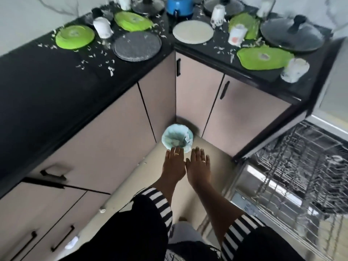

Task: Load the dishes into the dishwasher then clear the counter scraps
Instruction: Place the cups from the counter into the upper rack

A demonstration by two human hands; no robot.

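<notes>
Head view of an L-shaped black counter (47, 76) above pink cabinet doors, read from left to right.

**Left run of counter:** a green plate (75, 36) lies flat. Beside it stands a white cup (102, 27), with a second green plate (132, 21) behind that. A grey plate (137, 46) sits near the inner corner. White scraps (111, 69) are scattered around and in front of these dishes.

**Corner, floor level:** a small bin (177, 137) with a pale blue liner stands against the cabinets.

**Centre:** the left hand (174, 164) and right hand (198, 166) are held side by side, palms down, above the floor. The fingers are straight and hold nothing. Each hand wears a ring. The left fingertips overlap the bin's near rim in this view. Striped sleeves are pushed up the forearms.

**Right run of counter:**
- A blue pot (179, 5) stands at the back.
- A cream plate (193, 31) lies in front of it.
- A cup with an orange mark (236, 35) stands to the right of that plate.
- A black lid (291, 34) with a knob comes next.
- A third green plate (263, 57) lies near the front edge.
- An end cup (294, 69) stands just beside that plate, at the counter's corner.

**Far right:** the dishwasher stands open, with its door (273, 194) lowered. Its wire rack (301, 157) is pulled out. Blur hides what the rack holds.
</notes>
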